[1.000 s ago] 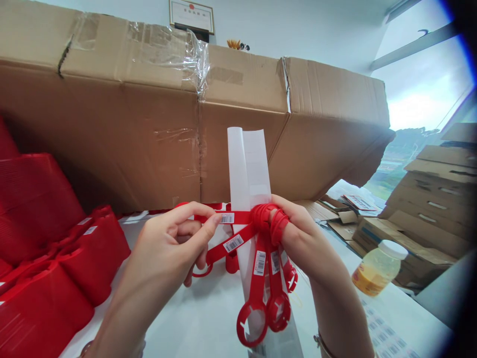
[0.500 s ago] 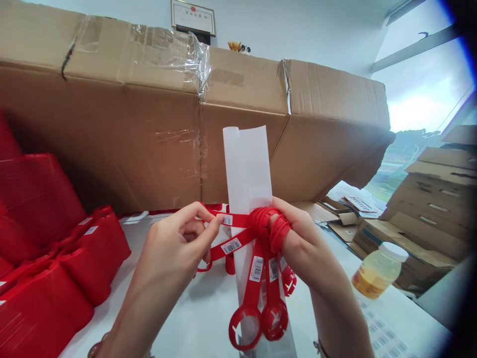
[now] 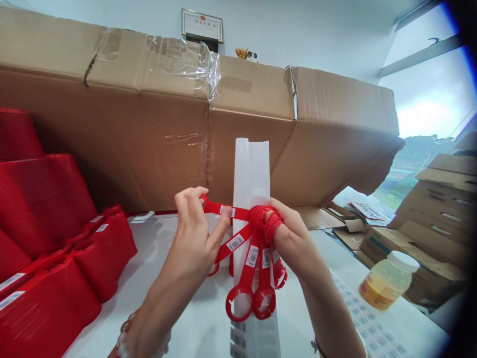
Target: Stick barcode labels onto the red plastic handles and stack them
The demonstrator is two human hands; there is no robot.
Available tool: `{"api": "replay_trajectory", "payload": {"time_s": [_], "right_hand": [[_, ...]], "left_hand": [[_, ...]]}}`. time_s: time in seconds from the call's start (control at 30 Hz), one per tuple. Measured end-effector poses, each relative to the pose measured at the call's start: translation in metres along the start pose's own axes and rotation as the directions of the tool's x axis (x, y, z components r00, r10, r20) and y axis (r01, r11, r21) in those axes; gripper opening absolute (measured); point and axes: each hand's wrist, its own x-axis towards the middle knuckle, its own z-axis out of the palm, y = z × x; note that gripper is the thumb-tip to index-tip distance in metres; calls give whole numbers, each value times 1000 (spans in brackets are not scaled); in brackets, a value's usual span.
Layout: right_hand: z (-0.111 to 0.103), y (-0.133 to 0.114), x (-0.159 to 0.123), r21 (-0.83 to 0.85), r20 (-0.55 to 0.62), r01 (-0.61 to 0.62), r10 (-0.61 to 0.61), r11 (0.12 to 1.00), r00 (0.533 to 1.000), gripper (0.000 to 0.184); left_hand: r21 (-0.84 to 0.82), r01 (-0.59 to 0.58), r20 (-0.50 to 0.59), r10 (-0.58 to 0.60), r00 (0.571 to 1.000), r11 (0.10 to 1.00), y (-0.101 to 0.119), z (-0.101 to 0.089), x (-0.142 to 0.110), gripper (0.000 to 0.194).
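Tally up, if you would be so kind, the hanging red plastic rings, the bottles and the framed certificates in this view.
Hanging red plastic rings: 3
Capped plastic bottle: 1
Framed certificate: 1
Total: 5

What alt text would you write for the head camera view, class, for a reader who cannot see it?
A left hand and a right hand hold ring-ended red plastic strips with barcode labels against a translucent white plastic sleeve above a white table. Large cardboard cartons rise behind, with stacked red goods to the left.
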Motion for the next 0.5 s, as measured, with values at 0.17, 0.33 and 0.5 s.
{"api": "replay_trajectory", "payload": {"time_s": [0.17,0.33,0.5], "right_hand": [[3,-3,-4,29,10,26,-26,999,1000,20],[1,-5,-3,45,14,14,-15,999,1000,22],[-18,1,5,24,-20,-30,31,999,999,16]], "left_hand": [[40,-53,-94,57,994,998,2,5,-2,61],[-30,4,-49,-6,999,1000,5,-4,0,42],[-179,220,280,-165,946,959,8,-32,6,44]]}}
